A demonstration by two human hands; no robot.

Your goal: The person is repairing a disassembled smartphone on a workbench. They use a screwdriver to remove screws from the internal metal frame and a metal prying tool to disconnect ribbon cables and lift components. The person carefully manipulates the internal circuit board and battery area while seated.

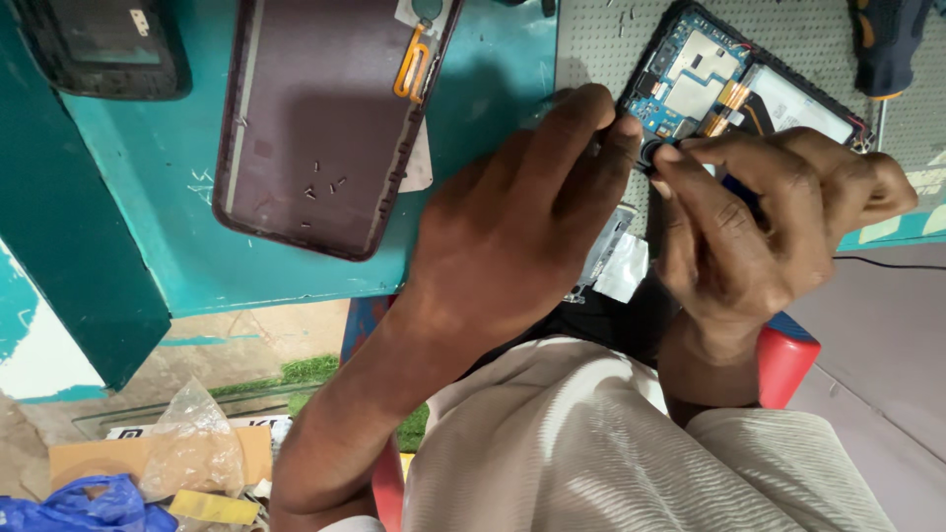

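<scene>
Both the left hand [522,212] and right hand [759,222] pinch closed on what seems a small black part [650,155] at the opened phone [734,84]'s seven-o'clock corner.

An opened phone [746,87] is laid flat on a grey perforated mat [591,39] at the far right of the teal worktop [158,187], rotated diagonally. Its back cover is removed; a black frame, a blue circuit board with silver metal shields, orange flex connectors and a pale battery are exposed. Its near-left corner is covered by fingertips. A small round black part [650,155] is pinched just beside that corner, between the thumb and forefinger of the left hand [512,227] and the fingertips of the right hand [759,217]. The part is mostly hidden by the fingers; whether it is touching the phone cannot be told.
</scene>
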